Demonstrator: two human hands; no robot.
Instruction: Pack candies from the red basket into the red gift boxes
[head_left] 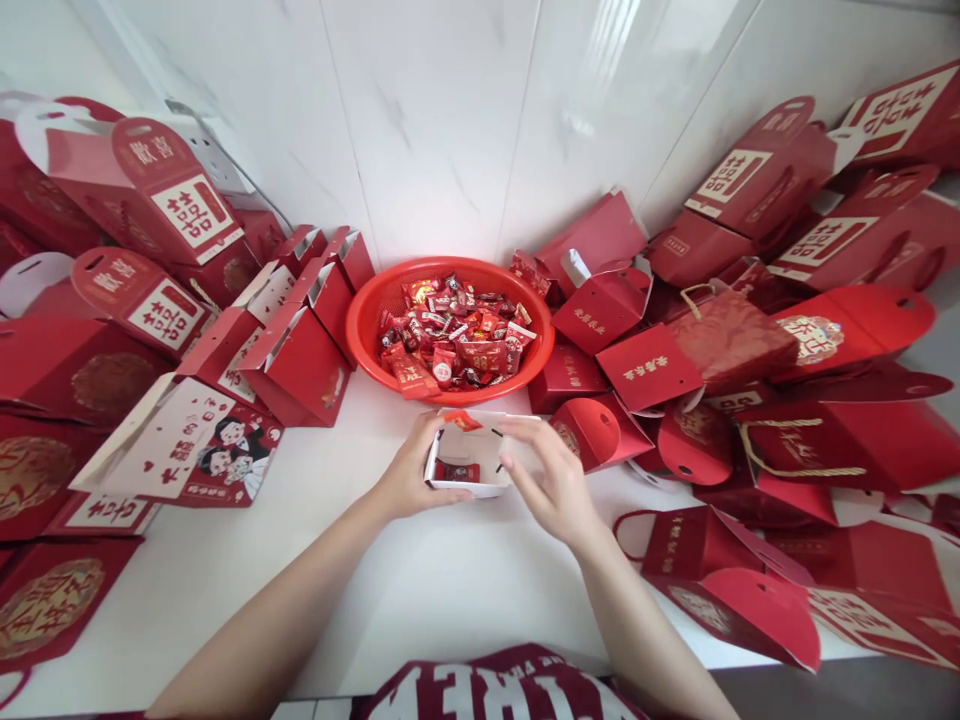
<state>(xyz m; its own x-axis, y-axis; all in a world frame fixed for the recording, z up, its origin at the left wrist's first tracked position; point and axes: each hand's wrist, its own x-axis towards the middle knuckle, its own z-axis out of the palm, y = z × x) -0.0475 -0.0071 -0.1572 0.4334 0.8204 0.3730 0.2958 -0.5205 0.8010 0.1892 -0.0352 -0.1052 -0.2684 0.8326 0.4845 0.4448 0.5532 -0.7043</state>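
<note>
A small open box (474,491) with a white inside is held just in front of the red basket (358,343). My left hand (412,470) grips the box's left side. Inside the box lies a dark red wrapped candy (457,472), and an orange-red wrapped piece (462,421) is at its back left edge. My right hand (549,480) is at the box's right side, its fingers apart over the flap, with nothing visible between them. Many wrapped candies (480,355) fill the basket.
Red gift boxes (300,365) stand on the left, beside a white box with a cartoon couple (187,440). More red boxes and bags (739,340) are piled on the right. A tiled wall (442,130) rises behind the white table (352,610).
</note>
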